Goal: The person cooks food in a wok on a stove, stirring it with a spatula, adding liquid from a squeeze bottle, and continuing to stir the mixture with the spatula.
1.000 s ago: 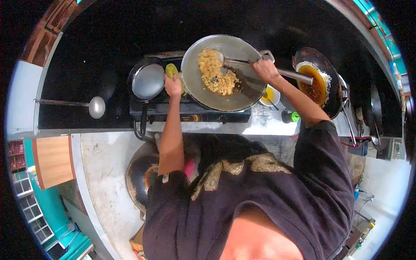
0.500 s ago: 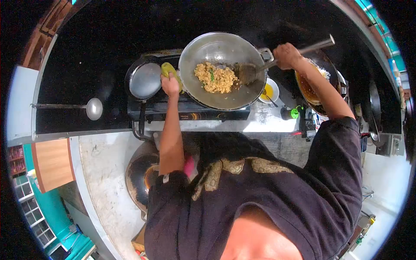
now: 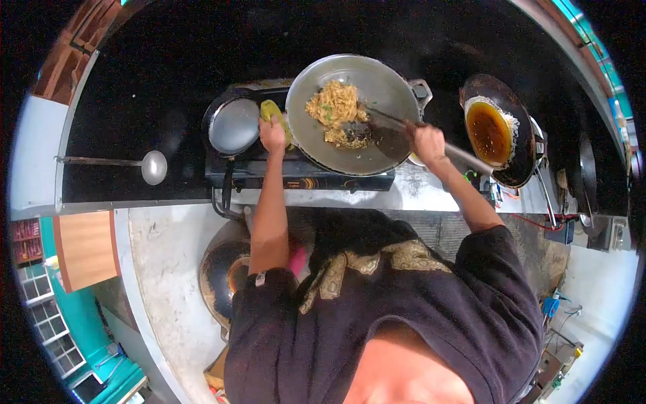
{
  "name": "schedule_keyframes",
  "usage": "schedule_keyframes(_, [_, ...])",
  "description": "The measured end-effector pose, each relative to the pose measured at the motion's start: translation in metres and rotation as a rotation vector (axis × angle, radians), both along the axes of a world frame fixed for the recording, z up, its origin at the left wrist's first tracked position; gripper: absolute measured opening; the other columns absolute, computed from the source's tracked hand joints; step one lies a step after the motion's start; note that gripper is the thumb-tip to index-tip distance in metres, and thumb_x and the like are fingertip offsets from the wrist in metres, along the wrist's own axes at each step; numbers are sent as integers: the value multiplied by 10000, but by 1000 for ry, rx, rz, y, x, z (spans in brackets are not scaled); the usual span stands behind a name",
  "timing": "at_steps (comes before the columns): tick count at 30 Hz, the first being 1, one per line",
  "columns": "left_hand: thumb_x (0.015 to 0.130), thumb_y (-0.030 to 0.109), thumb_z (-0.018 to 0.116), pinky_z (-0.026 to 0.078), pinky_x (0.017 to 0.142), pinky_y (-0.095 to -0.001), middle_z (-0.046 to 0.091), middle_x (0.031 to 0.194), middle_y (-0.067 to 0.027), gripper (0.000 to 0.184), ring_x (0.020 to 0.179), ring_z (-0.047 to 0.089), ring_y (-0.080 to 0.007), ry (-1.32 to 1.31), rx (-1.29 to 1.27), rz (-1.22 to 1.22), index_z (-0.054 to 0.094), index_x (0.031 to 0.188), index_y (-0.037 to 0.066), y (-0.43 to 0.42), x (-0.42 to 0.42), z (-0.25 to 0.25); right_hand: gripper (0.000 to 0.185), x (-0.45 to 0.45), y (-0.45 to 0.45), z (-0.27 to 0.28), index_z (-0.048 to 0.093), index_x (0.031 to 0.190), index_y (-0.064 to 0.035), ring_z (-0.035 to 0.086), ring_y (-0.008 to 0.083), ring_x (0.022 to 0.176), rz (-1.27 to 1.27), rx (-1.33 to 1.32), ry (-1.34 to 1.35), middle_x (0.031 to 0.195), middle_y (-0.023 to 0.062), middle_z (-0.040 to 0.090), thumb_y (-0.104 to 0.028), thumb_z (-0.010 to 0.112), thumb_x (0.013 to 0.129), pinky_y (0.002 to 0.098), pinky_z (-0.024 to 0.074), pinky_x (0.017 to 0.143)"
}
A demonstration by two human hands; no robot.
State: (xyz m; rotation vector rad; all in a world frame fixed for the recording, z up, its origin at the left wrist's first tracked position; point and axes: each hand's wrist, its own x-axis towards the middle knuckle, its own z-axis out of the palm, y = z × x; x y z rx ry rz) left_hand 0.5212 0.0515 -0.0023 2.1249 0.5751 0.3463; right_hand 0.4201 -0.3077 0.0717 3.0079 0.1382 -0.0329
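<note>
A large metal wok [image 3: 367, 151] rests over the gas stove [image 3: 309, 182]. Inside it lies a clump of yellow-brown food with green bits [image 3: 336, 104], perhaps fried rice. My left hand [image 3: 272, 137] is closed around a folded yellow-green cloth [image 3: 271, 110] at the wok's left side, where the cloth hides the handle. My right hand [image 3: 428, 142] grips the long handle of a spatula [image 3: 464, 159] above the wok's right rim. The spatula's head reaches into the food and is partly hidden.
Left of the wok sits a small frying pan [image 3: 233, 128]. A ladle [image 3: 154, 167] lies farther left on the dark counter. To the right, a dark wok [image 3: 479, 85] has rice and a bowl of brown sauce [image 3: 489, 131] in it. Another wok [image 3: 214, 279] is lower left.
My right hand has come down and toward me, turning the spatula so its handle end points toward me. The food is pushed up and bunched. My left hand keeps its hold.
</note>
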Motion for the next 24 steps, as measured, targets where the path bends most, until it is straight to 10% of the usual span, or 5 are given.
schedule_keyframes(9, [783,359,440,367,826,-466,548,987,-269,485,935,502,-426,-38,-25,-7,468,1070,-32,7,9,-14,384,-8,-24,56,549,1089,-164,566,261,728,160,72,-443,792,101,574,-110,532,709,369,475,570])
schedule_keyframes(16, [783,367,436,369,812,-469,550,983,-267,480,929,502,-428,-39,-52,3,476,1063,-22,4,8,-8,264,-22,-25,11,605,1033,-188,598,332,701,-181,195,99,756,176,606,-223,539,781,419,481,613])
schedule_keyframes(24, [824,371,446,410,762,-431,577,934,-220,455,864,543,-370,2,-136,-114,466,1088,0,27,26,-53,255,-20,-27,-28,584,1019,-150,592,336,760,-332,306,-3,813,173,607,-248,486,805,452,468,648])
